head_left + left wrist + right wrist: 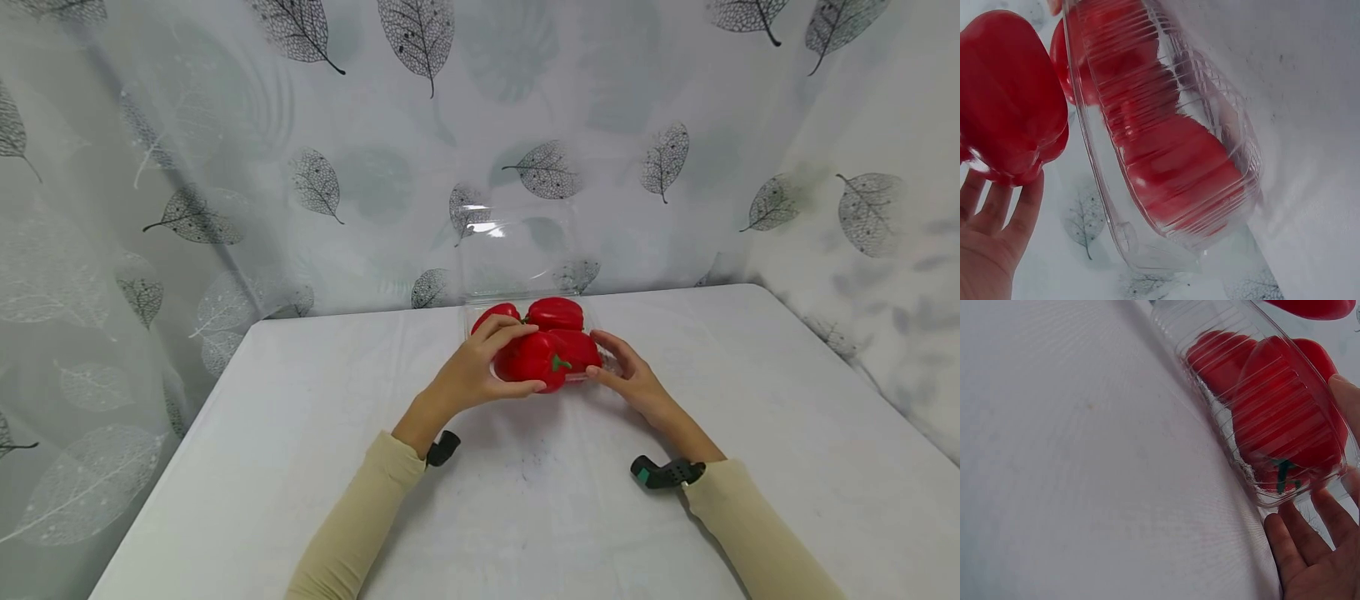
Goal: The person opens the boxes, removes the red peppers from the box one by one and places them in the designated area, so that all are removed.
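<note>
The left hand (pixel 468 368) is curved round a red bell pepper (pixel 529 358), fingers over the top and far side and thumb along the near side, gripping it; the pepper is smooth and glossy, blocky with rounded lobes, and a short green stem (pixel 559 363) points toward the right hand (pixel 634 382). That right hand pinches the end of a clear plastic container (pixel 1169 257), its thumb at the rim and its fingers against the outside of the end wall. The container's thin, see-through walls are moulded with close parallel ribs, its corners are rounded, and its hinged clear lid (pixel 517 250) stands raised at the back, catching a bright glint. The gripped pepper lies within the left hand's curve, outside the container and just beside its rim, in front of the peppers inside and to the left of the right hand. Through the ribbed wall show more shiny red peppers (pixel 1179 169), packed close together, one with a green stem low in the right corner. Beneath spreads a matte white cloth (pixel 570 533), faintly creased; behind hangs a pale, translucent curtain (pixel 360 117) printed with lacy grey skeleton leaves.
</note>
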A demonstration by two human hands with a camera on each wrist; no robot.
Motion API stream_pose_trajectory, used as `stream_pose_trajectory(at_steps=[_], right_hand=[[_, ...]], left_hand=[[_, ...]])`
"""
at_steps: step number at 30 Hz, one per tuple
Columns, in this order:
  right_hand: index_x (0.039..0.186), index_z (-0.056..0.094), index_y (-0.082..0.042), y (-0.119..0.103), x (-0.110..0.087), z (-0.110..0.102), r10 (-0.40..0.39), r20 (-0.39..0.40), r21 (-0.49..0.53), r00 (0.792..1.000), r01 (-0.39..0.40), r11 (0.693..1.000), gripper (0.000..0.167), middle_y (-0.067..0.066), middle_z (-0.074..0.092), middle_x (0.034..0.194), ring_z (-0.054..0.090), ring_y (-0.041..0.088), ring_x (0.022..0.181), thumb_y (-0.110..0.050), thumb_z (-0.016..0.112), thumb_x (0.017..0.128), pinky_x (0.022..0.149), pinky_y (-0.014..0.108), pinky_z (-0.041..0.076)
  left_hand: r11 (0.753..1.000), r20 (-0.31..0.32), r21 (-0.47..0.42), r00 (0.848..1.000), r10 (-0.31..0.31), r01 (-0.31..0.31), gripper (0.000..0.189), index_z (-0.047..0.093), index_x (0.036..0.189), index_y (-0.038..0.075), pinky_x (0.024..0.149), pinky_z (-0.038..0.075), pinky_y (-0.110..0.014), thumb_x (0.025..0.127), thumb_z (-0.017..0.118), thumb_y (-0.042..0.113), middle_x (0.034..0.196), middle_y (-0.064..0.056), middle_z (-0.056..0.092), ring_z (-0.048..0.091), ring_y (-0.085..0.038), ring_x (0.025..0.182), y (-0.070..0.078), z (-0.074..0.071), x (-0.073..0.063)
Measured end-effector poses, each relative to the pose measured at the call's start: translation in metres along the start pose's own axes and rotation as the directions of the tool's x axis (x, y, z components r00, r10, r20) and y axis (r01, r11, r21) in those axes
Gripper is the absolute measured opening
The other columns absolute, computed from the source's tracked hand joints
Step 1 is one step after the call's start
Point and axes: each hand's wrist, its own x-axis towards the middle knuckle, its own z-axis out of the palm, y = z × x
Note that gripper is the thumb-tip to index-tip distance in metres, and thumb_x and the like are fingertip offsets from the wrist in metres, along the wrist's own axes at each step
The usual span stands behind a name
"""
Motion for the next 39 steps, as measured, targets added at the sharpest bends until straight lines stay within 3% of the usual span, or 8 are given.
stream_pose_trajectory(at_steps=[8,29,39], right_hand=[[0.153,0.027,-0.011,-0.001,-0.001,-0.001,0.002,0.006,0.013,1.000,-0.002,1.000,0.072,0.011,0.025,0.159,0.021,0.034,0.147,-0.024,0.066,0.094,0.110,0.051,0.031],[0.153,0.027,-0.013,0.001,-0.001,-0.002,-0.006,0.014,0.023,1.000,0.005,1.000,0.075,0.008,0.025,0.159,0.023,0.034,0.146,-0.024,0.068,0.092,0.107,0.045,0.036],[0.153,0.026,-0.010,0.002,-0.001,-0.002,-0.047,0.024,0.018,0.999,0.046,0.999,0.072,0.010,0.025,0.159,0.021,0.034,0.146,-0.017,0.066,0.093,0.110,0.044,0.032]], left_hand=[[0.999,0.013,0.039,1.000,0.015,-0.015,0.066,0.059,0.129,0.010,0.090,0.054,-0.033,0.072,0.088,0.024,0.127,-0.008,0.053,0.048,-0.022,0.121,0.006,0.003,0.002],[0.998,0.036,0.013,0.998,0.057,-0.058,0.066,0.058,0.129,0.010,0.093,0.052,-0.028,0.071,0.087,0.024,0.127,-0.007,0.053,0.048,-0.020,0.123,0.017,0.012,0.004],[0.995,0.052,0.069,0.996,0.072,-0.075,0.065,0.059,0.128,0.010,0.093,0.052,-0.027,0.072,0.087,0.028,0.125,-0.007,0.055,0.050,-0.018,0.121,0.021,0.018,0.005]])
